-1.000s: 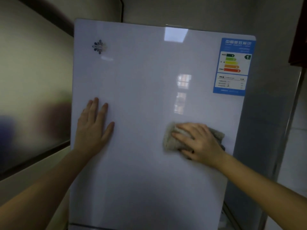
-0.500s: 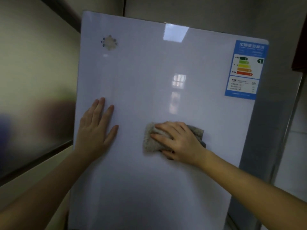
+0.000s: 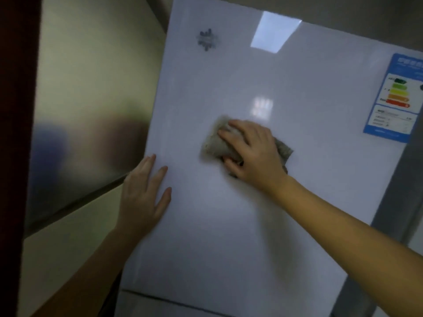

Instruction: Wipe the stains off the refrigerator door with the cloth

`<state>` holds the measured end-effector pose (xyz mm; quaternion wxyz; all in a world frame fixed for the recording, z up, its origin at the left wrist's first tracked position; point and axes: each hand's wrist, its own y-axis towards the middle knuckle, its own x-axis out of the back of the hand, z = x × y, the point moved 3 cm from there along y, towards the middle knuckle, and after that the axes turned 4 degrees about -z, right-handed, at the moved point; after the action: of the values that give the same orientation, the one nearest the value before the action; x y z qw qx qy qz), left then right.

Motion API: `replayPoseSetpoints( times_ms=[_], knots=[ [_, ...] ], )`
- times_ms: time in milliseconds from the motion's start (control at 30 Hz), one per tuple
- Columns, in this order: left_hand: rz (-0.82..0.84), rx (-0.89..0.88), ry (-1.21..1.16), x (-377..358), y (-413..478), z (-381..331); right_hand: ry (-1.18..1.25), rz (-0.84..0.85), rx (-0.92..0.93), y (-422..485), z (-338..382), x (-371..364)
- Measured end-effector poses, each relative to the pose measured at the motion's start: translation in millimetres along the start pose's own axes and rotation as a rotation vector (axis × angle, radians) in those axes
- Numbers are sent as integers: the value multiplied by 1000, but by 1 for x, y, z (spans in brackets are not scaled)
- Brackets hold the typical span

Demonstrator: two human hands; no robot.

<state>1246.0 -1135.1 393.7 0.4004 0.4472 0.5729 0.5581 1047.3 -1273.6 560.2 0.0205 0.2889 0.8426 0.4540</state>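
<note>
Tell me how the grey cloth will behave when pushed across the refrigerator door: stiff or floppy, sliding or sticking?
Probably floppy: the cloth is bunched and wrinkled under the right hand. It likely slides easily, since the refrigerator door is glossy and mirrors lights.

Dim room, window glare on glossy refrigerator door [image 3: 229,225], soft motion blur, tilted view

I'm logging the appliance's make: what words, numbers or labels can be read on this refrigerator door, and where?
Blue energy label, right edge of the refrigerator door: print and figures too blurred to read; only coloured bars show.
Emblem, upper left of the door: a dark cluster, no legible letters.
Nothing else carries text.
</note>
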Motion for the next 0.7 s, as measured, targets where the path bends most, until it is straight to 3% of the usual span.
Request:
replayPoseSetpoints(
  times_ms=[167, 300, 433, 700],
  knots=[
    [47, 18, 2, 2, -56, 5, 101, 202, 365, -95, 89, -44],
    [38, 57, 3, 1, -89, 16, 108, 255, 478, -138, 112, -51],
    [38, 29, 3, -4, -106, 21, 89, 183, 376, -111, 94, -47],
    [51, -38, -18, -10, -113, 31, 15, -107, -98, 47, 38, -28]
  ],
)
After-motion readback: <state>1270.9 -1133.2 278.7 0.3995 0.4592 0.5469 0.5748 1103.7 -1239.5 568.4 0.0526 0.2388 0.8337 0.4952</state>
